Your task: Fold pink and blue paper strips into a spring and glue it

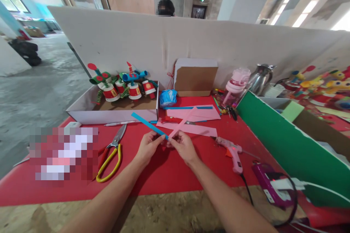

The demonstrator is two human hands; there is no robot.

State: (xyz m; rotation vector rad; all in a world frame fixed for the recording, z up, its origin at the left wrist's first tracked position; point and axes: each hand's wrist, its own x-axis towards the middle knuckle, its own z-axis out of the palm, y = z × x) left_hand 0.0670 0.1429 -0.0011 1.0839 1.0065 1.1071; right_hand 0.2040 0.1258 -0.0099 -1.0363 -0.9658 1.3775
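Note:
My left hand (149, 146) pinches the near end of a blue paper strip (146, 123), which points away to the upper left. In my right hand (184, 146) is the near end of a pink paper strip (186, 121), slanting up to the right. The two strips meet at my fingertips in a V shape, a little above the red table; whether they are stuck together I cannot tell. Just beyond my hands lie pink paper sheets (205, 130) and a red-handled cutter (175, 119). A pink glue gun (232, 153) rests to the right, and yellow-and-red-handled scissors (116, 153) lie to the left.
A white box (117, 115) at the back left holds several paper-cup figures with coiled paper limbs. On the right stand a green-sided box (287, 145), a pink bottle (235, 85) and a metal jug (259, 78). A purple power strip (270, 185) with cables sits at the right front.

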